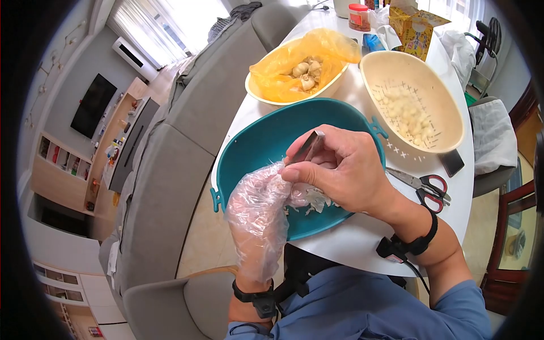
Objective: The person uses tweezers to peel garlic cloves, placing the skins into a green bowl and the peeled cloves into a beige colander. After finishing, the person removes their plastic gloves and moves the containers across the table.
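Note:
My right hand point(345, 164) is closed around a short flat metal tool point(309, 146), its top end sticking up between thumb and fingers; its working end is hidden. My left hand point(258, 195) wears a clear plastic glove, and its fingers are curled right beside the tool. Whatever they hold is covered by the glove and my right hand. Both hands are over a teal basin point(243, 139), where papery white peel scraps point(318, 201) show below my fingers. Beyond it, several garlic bulbs point(307, 73) lie in a yellow plastic bag point(272, 71). Peeled garlic cloves point(408, 116) fill the bottom of a cream colander point(447, 107).
Red-and-black scissors point(430, 190) and a dark phone point(451, 162) lie on the white table point(447, 226) at the right. A red-lidded jar point(359, 18) and a yellow box point(412, 31) stand at the back. A grey sofa point(164, 170) runs along the left.

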`<action>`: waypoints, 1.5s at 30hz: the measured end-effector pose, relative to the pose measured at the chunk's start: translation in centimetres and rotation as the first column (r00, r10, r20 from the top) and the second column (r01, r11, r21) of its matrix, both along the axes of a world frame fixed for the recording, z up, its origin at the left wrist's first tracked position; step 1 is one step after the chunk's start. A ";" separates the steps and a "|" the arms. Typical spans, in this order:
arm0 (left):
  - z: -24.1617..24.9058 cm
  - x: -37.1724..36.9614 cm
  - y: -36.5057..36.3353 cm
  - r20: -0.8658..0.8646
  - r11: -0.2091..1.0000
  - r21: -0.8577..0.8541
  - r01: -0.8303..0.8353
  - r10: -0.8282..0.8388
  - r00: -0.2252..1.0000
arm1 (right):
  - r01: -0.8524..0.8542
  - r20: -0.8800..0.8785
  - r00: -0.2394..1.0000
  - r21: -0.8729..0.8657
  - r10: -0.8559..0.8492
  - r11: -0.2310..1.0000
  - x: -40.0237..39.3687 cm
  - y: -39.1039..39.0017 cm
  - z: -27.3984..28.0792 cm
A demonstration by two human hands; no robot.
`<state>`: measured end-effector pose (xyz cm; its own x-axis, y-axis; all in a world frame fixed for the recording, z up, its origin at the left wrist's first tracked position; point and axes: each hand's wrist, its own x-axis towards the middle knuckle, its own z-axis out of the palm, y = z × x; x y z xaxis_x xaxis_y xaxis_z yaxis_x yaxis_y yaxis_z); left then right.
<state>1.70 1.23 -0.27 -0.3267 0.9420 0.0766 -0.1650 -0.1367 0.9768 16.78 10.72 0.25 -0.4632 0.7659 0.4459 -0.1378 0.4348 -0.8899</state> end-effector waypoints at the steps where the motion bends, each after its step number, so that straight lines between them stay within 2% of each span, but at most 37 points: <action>1: 0.1 0.0 0.0 0.001 1.000 -0.001 0.001 -0.001 1.000 | 0.001 0.001 1.000 -0.001 -0.001 1.000 0.1 0.0 0.0; 4: 0.2 0.2 0.0 -0.005 1.000 -0.021 0.013 -0.013 1.000 | 0.013 0.036 0.999 0.031 -0.015 0.999 0.2 0.0 0.1; 7: 0.1 0.6 0.2 0.048 1.000 0.005 0.000 -0.001 0.999 | 0.065 -0.004 0.998 0.019 -0.065 0.998 0.0 -0.1 0.2; 9: 0.4 1.1 0.2 -0.033 0.999 0.008 -0.046 0.046 0.998 | 0.069 -0.014 0.997 -0.056 -0.070 0.996 -0.1 -0.2 0.2; 12: 0.5 1.1 0.1 -0.021 0.998 -0.010 -0.065 0.065 0.998 | 0.031 -0.062 0.997 -0.160 -0.042 0.987 -0.3 -0.1 0.1; 19: 1.1 1.6 -0.2 0.002 0.997 -0.007 -0.082 0.082 0.997 | 0.017 -0.114 0.993 -0.204 -0.041 0.979 -0.5 -0.1 -0.3; 22: 1.0 1.8 -0.2 -0.066 0.992 0.041 -0.116 0.119 0.991 | 0.007 -0.113 0.993 -0.244 -0.036 0.970 -0.5 -0.1 -0.3; 25: 0.3 1.8 -0.2 -0.017 0.988 0.017 -0.152 0.152 0.988 | 0.022 -0.099 0.994 -0.232 -0.046 0.972 -0.4 -0.3 -0.1; 27: 0.0 1.8 -0.2 -0.056 0.985 0.051 -0.166 0.169 0.984 | 0.039 -0.105 0.993 -0.167 -0.057 0.985 -0.4 -0.4 0.0; 31: 0.4 1.8 -0.2 -0.085 0.986 0.037 -0.163 0.166 0.983 | 0.043 -0.086 0.995 -0.157 -0.057 0.987 -0.1 -0.5 0.4; 33: -0.1 1.3 -0.2 -0.171 0.983 0.115 -0.142 0.160 0.972 | -0.025 -0.140 0.990 -0.228 -0.008 0.973 -0.2 -0.3 0.2; 36: 0.4 1.6 -0.3 -0.177 0.982 0.103 -0.161 0.178 0.968 | -0.093 -0.174 0.984 -0.305 0.040 0.948 -0.2 0.2 -0.3; 40: 0.2 1.2 -0.3 -0.155 0.987 0.093 -0.133 0.147 0.977 | -0.094 -0.151 0.988 -0.351 0.043 0.932 -0.3 0.2 -0.3; 45: 0.1 1.4 -0.3 -0.246 0.988 0.089 -0.127 0.145 0.958 | -0.036 -0.079 0.997 -0.331 0.010 0.943 -0.2 0.2 -0.3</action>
<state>3.07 0.91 -0.22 -0.4128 0.8791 0.2384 0.1091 -0.2121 0.9711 16.56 10.93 -0.05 -0.4576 0.8658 0.2026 -0.2160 0.1128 -0.9698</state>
